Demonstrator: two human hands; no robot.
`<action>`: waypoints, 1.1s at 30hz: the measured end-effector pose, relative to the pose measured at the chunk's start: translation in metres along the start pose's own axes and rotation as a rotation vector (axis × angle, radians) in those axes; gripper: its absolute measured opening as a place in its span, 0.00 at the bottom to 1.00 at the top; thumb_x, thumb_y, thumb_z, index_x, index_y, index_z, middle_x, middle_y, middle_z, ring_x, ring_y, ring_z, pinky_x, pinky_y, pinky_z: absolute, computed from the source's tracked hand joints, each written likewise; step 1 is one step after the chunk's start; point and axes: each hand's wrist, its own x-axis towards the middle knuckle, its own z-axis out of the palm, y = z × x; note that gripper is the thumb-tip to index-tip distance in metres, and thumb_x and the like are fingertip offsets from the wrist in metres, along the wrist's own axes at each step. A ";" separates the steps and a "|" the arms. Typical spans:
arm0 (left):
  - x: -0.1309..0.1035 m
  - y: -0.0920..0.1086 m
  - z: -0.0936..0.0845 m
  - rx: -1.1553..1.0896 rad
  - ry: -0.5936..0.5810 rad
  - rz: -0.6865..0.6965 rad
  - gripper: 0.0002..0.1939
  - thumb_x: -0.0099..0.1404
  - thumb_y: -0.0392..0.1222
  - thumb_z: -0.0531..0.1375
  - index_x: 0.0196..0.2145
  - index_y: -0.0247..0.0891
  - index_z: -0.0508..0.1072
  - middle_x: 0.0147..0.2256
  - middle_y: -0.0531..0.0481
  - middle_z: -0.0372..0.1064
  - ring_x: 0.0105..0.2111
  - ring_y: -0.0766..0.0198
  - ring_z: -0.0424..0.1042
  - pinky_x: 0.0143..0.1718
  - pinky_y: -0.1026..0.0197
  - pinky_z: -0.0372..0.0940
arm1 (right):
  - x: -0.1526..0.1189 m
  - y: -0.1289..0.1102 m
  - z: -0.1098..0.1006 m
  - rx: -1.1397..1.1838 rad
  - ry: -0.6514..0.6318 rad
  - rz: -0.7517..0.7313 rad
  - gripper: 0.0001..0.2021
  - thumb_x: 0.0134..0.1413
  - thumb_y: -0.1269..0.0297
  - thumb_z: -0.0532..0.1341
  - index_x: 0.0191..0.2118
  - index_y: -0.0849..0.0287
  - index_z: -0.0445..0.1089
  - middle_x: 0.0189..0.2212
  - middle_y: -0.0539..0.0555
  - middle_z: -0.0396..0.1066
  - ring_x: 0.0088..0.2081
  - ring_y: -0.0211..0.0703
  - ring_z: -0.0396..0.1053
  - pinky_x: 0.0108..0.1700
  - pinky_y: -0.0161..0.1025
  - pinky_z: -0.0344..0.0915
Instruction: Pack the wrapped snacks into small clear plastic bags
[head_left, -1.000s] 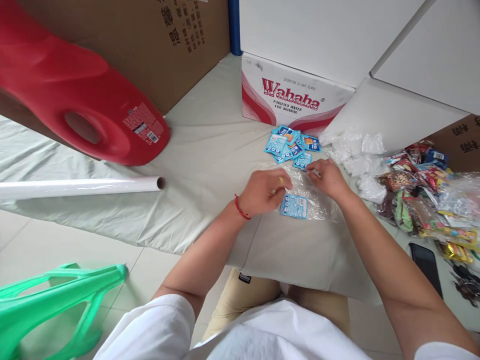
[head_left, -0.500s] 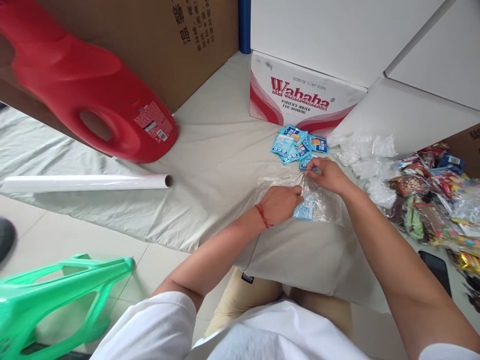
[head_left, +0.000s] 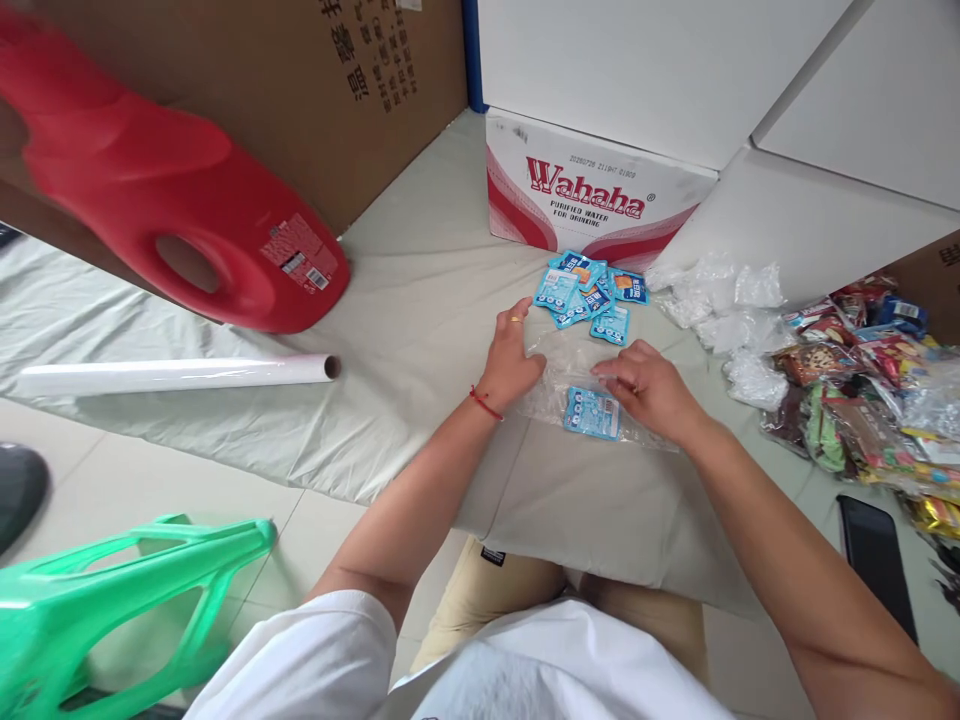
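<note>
A clear plastic bag (head_left: 551,390) lies flat on the cloth with one blue packet (head_left: 592,413) inside it. At the bag's left edge is my left hand (head_left: 511,360), its fingers stretched toward the pile and its thumb apart. My right hand (head_left: 646,388) pinches the upper part of the bag above that packet. Just beyond the bag, several small blue packets (head_left: 574,300) lie in a loose heap, and one blue packet (head_left: 611,325) rests at the heap's near side.
A Wahaba-style red and white carton (head_left: 600,190) stands behind the heap. Crumpled clear bags (head_left: 724,300) and wrapped snacks (head_left: 862,390) lie right, near a black phone (head_left: 877,560). Left are a red jug (head_left: 187,210), a white roll (head_left: 180,374) and a green stool (head_left: 135,580).
My left hand has let go of the bag and moved left and up, its fingers spreading. My right hand has come slightly down, still pinching the bag. The packet inside now shows fully.
</note>
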 end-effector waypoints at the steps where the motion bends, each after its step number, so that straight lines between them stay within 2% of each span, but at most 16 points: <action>1: 0.004 -0.006 -0.001 -0.098 -0.011 -0.057 0.45 0.52 0.31 0.59 0.68 0.39 0.59 0.62 0.37 0.60 0.62 0.50 0.67 0.63 0.46 0.64 | -0.009 -0.006 0.006 -0.042 -0.005 -0.061 0.14 0.68 0.63 0.56 0.50 0.54 0.79 0.31 0.56 0.69 0.40 0.49 0.64 0.43 0.44 0.62; 4: 0.010 -0.012 -0.001 -0.282 0.011 -0.209 0.35 0.61 0.38 0.57 0.66 0.39 0.61 0.59 0.37 0.67 0.53 0.54 0.75 0.53 0.51 0.70 | -0.036 -0.019 0.025 -0.192 -0.052 -0.181 0.16 0.70 0.67 0.55 0.54 0.52 0.79 0.33 0.58 0.69 0.40 0.49 0.61 0.41 0.44 0.60; 6: 0.010 -0.008 0.000 -0.309 0.024 -0.239 0.28 0.69 0.47 0.55 0.65 0.38 0.63 0.54 0.38 0.72 0.47 0.56 0.77 0.50 0.51 0.70 | -0.051 -0.023 0.036 -0.278 -0.068 -0.217 0.17 0.71 0.69 0.55 0.56 0.53 0.77 0.35 0.58 0.72 0.41 0.50 0.62 0.41 0.45 0.59; 8: 0.008 -0.001 0.000 -0.307 -0.014 -0.224 0.28 0.74 0.56 0.50 0.65 0.38 0.64 0.49 0.40 0.77 0.45 0.56 0.77 0.51 0.51 0.69 | -0.063 -0.025 0.044 -0.321 -0.078 -0.228 0.17 0.71 0.68 0.55 0.58 0.53 0.76 0.41 0.59 0.74 0.43 0.51 0.63 0.42 0.47 0.60; 11: 0.001 0.010 0.000 -0.235 -0.154 -0.151 0.32 0.75 0.61 0.48 0.66 0.38 0.63 0.45 0.42 0.79 0.49 0.55 0.76 0.56 0.50 0.66 | -0.078 -0.027 0.051 -0.299 -0.081 -0.207 0.18 0.71 0.66 0.56 0.61 0.54 0.73 0.51 0.61 0.75 0.48 0.52 0.66 0.48 0.50 0.64; 13: -0.003 0.015 -0.002 -0.062 -0.272 -0.087 0.35 0.70 0.61 0.57 0.67 0.40 0.63 0.48 0.42 0.77 0.54 0.52 0.73 0.59 0.48 0.64 | -0.088 -0.030 0.054 -0.246 -0.070 -0.171 0.19 0.71 0.64 0.56 0.64 0.54 0.71 0.57 0.62 0.73 0.53 0.54 0.67 0.53 0.54 0.66; 15: -0.006 0.019 -0.006 0.188 -0.400 -0.030 0.39 0.62 0.57 0.65 0.66 0.40 0.65 0.55 0.40 0.73 0.59 0.46 0.68 0.62 0.43 0.61 | -0.099 -0.035 0.055 -0.178 -0.053 -0.132 0.20 0.71 0.62 0.57 0.64 0.53 0.71 0.62 0.61 0.71 0.58 0.57 0.68 0.58 0.59 0.67; 18: -0.007 0.021 -0.016 0.465 -0.562 0.013 0.34 0.56 0.47 0.68 0.60 0.40 0.71 0.62 0.38 0.64 0.61 0.40 0.62 0.63 0.40 0.60 | -0.120 -0.042 0.049 -0.043 -0.057 -0.082 0.18 0.70 0.61 0.58 0.61 0.51 0.74 0.65 0.60 0.68 0.64 0.58 0.66 0.63 0.63 0.67; 20: -0.006 0.021 -0.024 0.531 -0.616 0.003 0.28 0.55 0.43 0.67 0.54 0.39 0.75 0.62 0.38 0.63 0.60 0.41 0.61 0.60 0.41 0.62 | -0.134 -0.045 0.038 0.087 -0.100 -0.055 0.15 0.70 0.61 0.60 0.57 0.50 0.77 0.62 0.59 0.72 0.64 0.56 0.67 0.63 0.61 0.69; 22: -0.005 0.020 -0.031 0.560 -0.626 -0.019 0.21 0.53 0.43 0.68 0.46 0.39 0.76 0.58 0.38 0.65 0.57 0.42 0.61 0.57 0.42 0.63 | -0.142 -0.049 0.023 0.229 -0.106 -0.007 0.13 0.70 0.61 0.60 0.53 0.48 0.79 0.53 0.56 0.78 0.59 0.53 0.73 0.59 0.56 0.74; 25: -0.004 0.020 -0.036 0.589 -0.614 -0.022 0.11 0.52 0.42 0.67 0.34 0.39 0.75 0.54 0.39 0.66 0.55 0.42 0.62 0.56 0.41 0.63 | -0.136 -0.054 0.004 0.291 0.076 0.116 0.13 0.71 0.61 0.58 0.52 0.45 0.79 0.43 0.54 0.81 0.49 0.51 0.78 0.51 0.52 0.77; 27: -0.004 0.020 -0.036 0.590 -0.605 -0.002 0.07 0.52 0.40 0.66 0.31 0.39 0.74 0.53 0.39 0.67 0.54 0.43 0.62 0.55 0.43 0.64 | -0.120 -0.056 0.004 0.229 0.190 0.144 0.14 0.71 0.62 0.57 0.54 0.44 0.78 0.46 0.54 0.80 0.51 0.51 0.76 0.54 0.54 0.75; 30: -0.003 0.019 -0.039 0.538 -0.582 0.048 0.05 0.52 0.36 0.63 0.30 0.39 0.72 0.49 0.41 0.70 0.49 0.49 0.68 0.51 0.50 0.66 | -0.092 -0.055 0.024 0.103 0.151 0.091 0.16 0.71 0.62 0.56 0.58 0.48 0.76 0.56 0.56 0.76 0.60 0.54 0.69 0.62 0.57 0.71; 33: -0.001 0.021 -0.045 0.415 -0.541 -0.005 0.04 0.52 0.36 0.61 0.27 0.40 0.68 0.34 0.47 0.72 0.33 0.58 0.70 0.36 0.57 0.66 | -0.075 -0.049 0.053 -0.029 0.051 0.092 0.19 0.71 0.61 0.56 0.62 0.52 0.74 0.63 0.59 0.70 0.64 0.57 0.65 0.65 0.61 0.67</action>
